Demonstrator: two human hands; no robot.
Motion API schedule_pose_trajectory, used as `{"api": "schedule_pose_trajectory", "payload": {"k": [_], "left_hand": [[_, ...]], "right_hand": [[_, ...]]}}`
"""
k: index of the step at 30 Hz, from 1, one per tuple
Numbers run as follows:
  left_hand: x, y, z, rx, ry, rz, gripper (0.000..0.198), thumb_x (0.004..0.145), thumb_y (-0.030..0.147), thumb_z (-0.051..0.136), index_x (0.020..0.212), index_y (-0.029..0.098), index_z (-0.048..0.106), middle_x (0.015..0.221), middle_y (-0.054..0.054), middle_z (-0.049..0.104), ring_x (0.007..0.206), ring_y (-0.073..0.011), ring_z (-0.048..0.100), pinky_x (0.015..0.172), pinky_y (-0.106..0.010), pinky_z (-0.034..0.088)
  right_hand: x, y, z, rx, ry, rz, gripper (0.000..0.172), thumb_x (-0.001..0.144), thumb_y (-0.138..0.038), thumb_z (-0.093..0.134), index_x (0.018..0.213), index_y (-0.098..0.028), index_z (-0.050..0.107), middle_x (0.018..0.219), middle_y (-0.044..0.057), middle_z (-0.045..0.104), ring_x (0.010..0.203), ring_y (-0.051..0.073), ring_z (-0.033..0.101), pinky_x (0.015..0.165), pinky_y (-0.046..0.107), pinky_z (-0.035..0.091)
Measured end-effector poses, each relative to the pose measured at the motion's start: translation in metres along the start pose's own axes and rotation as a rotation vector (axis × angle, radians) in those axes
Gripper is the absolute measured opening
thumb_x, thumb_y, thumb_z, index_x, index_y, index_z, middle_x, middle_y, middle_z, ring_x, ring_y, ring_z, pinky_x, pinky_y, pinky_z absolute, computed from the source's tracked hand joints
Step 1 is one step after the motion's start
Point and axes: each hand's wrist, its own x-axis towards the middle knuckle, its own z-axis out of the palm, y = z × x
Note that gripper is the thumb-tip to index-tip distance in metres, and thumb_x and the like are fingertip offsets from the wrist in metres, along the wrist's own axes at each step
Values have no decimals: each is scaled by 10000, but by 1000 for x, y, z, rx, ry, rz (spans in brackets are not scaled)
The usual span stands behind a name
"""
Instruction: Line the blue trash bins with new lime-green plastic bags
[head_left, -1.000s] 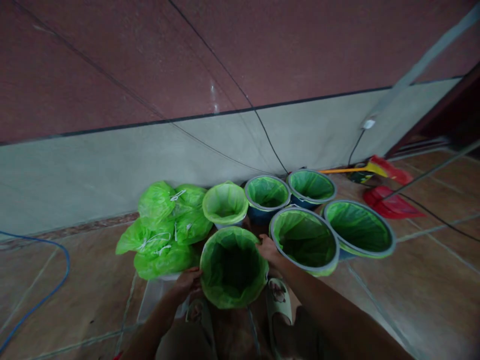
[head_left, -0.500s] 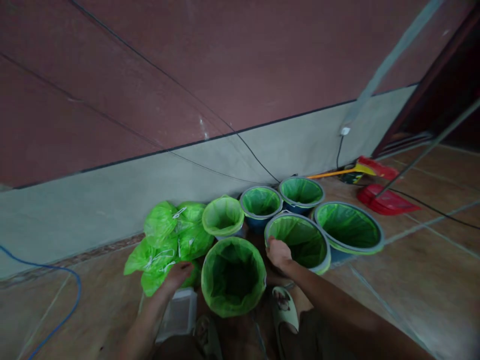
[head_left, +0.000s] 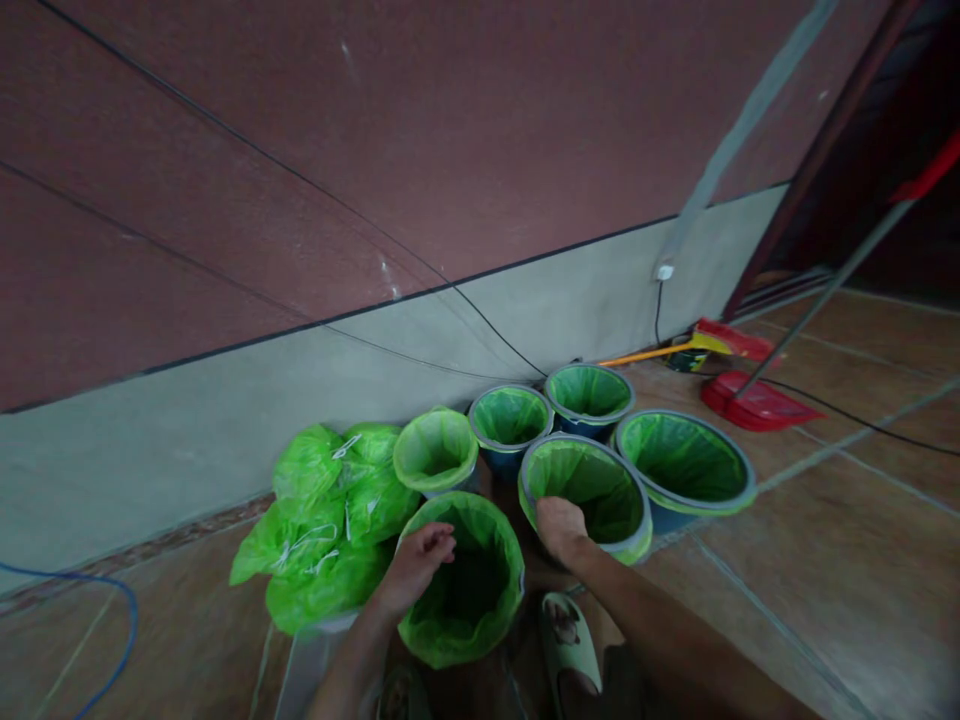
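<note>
My right hand (head_left: 561,527) is closed at the left rim of a trash bin (head_left: 643,520) with a grey ring and a green bag liner; its fingertips are hidden. Over the left edge of the nearest lined bin (head_left: 457,645), my left hand (head_left: 429,550) hovers with loosely bent fingers and nothing visible in them. Whether it touches the liner I cannot tell. Beyond these stand a smaller lined bin (head_left: 437,450), two blue bins with grey rings, one (head_left: 511,415) beside the other (head_left: 590,392), and a wide lined bin (head_left: 686,462) to the right.
Knotted green bags (head_left: 307,500) are piled against the wall on the left, by a pale plastic container (head_left: 304,665). A red dustpan (head_left: 757,400) and an orange-handled broom (head_left: 645,353) lie on the right. A blue cable (head_left: 127,600) crosses the floor. My slippered foot (head_left: 570,645) stands near the bins.
My left hand has risen from beside the bagged pile and moved right, over the near bin's edge. My right hand stays at the same bin's rim. The view has shifted slightly.
</note>
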Motion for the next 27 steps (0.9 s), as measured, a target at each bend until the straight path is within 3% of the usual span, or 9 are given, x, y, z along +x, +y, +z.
{"api": "schedule_pose_trajectory", "payload": {"k": [5, 8, 11, 14, 16, 19, 21, 23, 27], "left_hand": [[9, -2, 3, -140, 69, -42, 486, 727, 528, 679, 1040, 158, 643, 979, -92, 709, 812, -199, 671, 698, -286, 476], [16, 6, -4, -345, 109, -88, 547, 773, 598, 625, 1101, 161, 600, 1052, -117, 699, 863, -214, 679, 738, -311, 504], [19, 16, -28, -606, 150, -155, 553, 879, 630, 451, 1153, 161, 553, 1023, -128, 706, 858, -221, 688, 735, -339, 531], [16, 19, -68, -858, 267, -145, 557, 928, 631, 302, 1118, 166, 542, 962, -116, 711, 850, -225, 694, 735, -358, 554], [11, 14, -91, -852, 374, -132, 436, 937, 543, 393, 1055, 161, 566, 935, -102, 714, 808, -198, 688, 724, -325, 551], [6, -2, -109, -557, 565, -136, 226, 844, 327, 616, 985, 151, 592, 805, -51, 696, 620, -138, 620, 626, -272, 512], [6, -13, -107, -335, 646, -118, 163, 808, 263, 634, 918, 146, 605, 676, -10, 632, 512, -110, 533, 535, -247, 461], [8, -21, -96, -238, 654, -86, 121, 818, 267, 602, 855, 151, 604, 605, 18, 556, 474, -98, 473, 485, -231, 424], [9, -26, -68, -291, 562, -25, 142, 835, 312, 582, 823, 172, 567, 585, 42, 485, 480, -88, 442, 474, -218, 413]], "right_hand": [[-11, -14, -40, -62, 113, -45, 398, 893, 1, 299, 1054, -38, 661, 1007, 237, 688, 919, 278, 696, 780, 365, 526], [-27, -37, -49, -89, 144, -164, 351, 901, -31, 327, 1074, -74, 628, 996, 192, 681, 823, 239, 695, 706, 318, 519], [-50, -70, -42, -85, 84, -406, 285, 923, -106, 374, 1062, -148, 620, 1041, 123, 663, 760, 193, 675, 629, 272, 497], [-70, -95, -32, -65, -55, -692, 245, 927, -120, 401, 1009, -163, 628, 1020, 90, 658, 825, 197, 658, 647, 270, 488], [-74, -98, -29, -38, -130, -811, 206, 924, -135, 434, 969, -159, 634, 989, 83, 659, 871, 197, 649, 684, 268, 483], [-66, -88, -28, 75, -198, -901, 156, 921, -193, 489, 954, -176, 640, 977, 57, 660, 904, 176, 639, 782, 264, 468], [-54, -78, -26, 163, -230, -885, 134, 896, -250, 547, 968, -194, 645, 962, 38, 659, 885, 164, 637, 817, 264, 456], [-40, -70, -23, 223, -199, -771, 211, 873, -305, 583, 1045, -194, 635, 1006, 49, 659, 887, 172, 640, 820, 269, 457], [-14, -66, -15, 168, 54, -359, 501, 903, -327, 522, 1344, -102, 453, 1266, 178, 573, 1048, 241, 624, 878, 309, 453]]}}
